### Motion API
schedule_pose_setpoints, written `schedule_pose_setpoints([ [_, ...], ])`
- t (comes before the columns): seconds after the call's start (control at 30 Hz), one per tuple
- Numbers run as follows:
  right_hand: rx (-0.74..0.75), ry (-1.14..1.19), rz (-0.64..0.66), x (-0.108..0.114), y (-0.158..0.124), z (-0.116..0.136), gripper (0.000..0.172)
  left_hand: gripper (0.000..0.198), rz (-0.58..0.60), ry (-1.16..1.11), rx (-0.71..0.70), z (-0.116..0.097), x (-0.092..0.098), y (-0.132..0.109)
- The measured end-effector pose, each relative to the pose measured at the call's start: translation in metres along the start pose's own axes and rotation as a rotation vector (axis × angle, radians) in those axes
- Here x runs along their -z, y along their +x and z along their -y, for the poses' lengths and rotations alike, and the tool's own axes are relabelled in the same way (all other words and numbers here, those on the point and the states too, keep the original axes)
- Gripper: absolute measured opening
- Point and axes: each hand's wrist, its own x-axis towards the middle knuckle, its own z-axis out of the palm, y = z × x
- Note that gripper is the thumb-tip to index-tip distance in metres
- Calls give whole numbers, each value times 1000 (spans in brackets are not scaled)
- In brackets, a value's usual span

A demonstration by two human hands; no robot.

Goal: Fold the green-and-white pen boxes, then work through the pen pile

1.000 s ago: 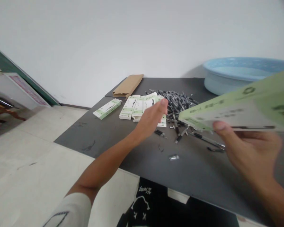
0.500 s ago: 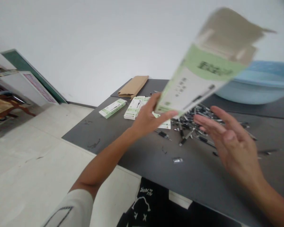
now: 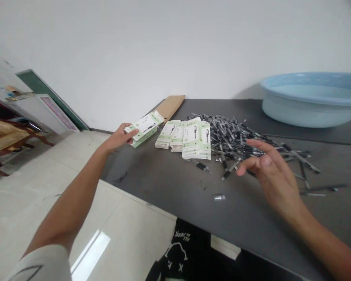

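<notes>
My left hand [image 3: 119, 136] reaches out to the far left of the dark table [image 3: 169, 183] and grips a green-and-white pen box [image 3: 144, 125], held just above another such box lying there. My right hand [image 3: 269, 171] hovers with fingers spread and nothing in it, over the near edge of a big heap of black pens [image 3: 236, 136]. Several more green-and-white boxes [image 3: 190, 136] lie side by side between the two hands.
A light blue plastic basin [image 3: 310, 97] stands at the back right. A brown paper envelope [image 3: 171, 106] lies at the back of the table near the wall. A small metal piece [image 3: 219, 198] and stray pens [image 3: 200, 164] lie near the front. Boards lean on the wall at left.
The box went from my right hand to my left, which carried it out to the left end of the row of boxes. My right hand dropped toward the pen heap.
</notes>
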Motion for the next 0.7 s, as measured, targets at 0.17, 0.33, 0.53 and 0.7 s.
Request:
schedule_pose_setpoints([
  [0.17,-88,18,43,1,0,2,54,48,-19,5,154,16,2,10],
  [0.33,-95,-33,35,1,2,4,54,40,-77,-12,255,19,5,21],
  [0.53,-107,-41,33,-2,4,5,49,42,-140,23,324,30,12,14],
  [0.7,-115,-44,45,-3,5,4,47,42,-111,92,327,35,16,8],
])
